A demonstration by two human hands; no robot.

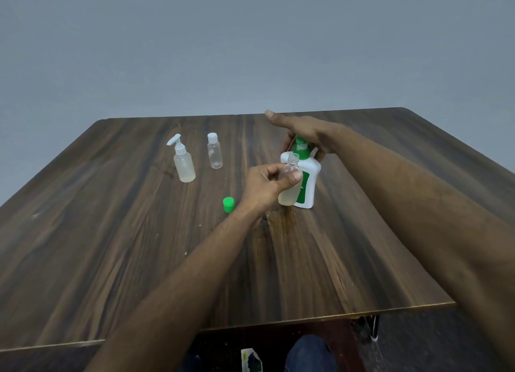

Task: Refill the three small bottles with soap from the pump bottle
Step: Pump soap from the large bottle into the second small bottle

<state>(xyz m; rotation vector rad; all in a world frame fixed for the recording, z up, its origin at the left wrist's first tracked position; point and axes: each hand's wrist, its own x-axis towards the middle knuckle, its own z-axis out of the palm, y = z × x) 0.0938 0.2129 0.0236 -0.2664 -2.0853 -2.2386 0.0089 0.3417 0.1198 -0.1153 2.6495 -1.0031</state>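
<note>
My left hand (264, 186) grips a small clear uncapped bottle (289, 176) with yellowish soap in its lower part, its neck held just under the green pump nozzle. The white pump bottle (309, 182) with its green pump head (301, 146) stands on the table behind it. My right hand (301, 129) lies flat on top of the pump head, fingers straight and pointing left. A green cap (228, 204) lies on the table left of my left wrist. Further left stand a small pump-top bottle (183, 161) holding soap and a small clear capped bottle (214, 151).
The dark wooden table (139, 246) has a wet smear of soap (284, 221) in front of the pump bottle. Its near edge runs across the lower frame; my knees and a small packet (250, 360) show below it. A grey wall stands behind.
</note>
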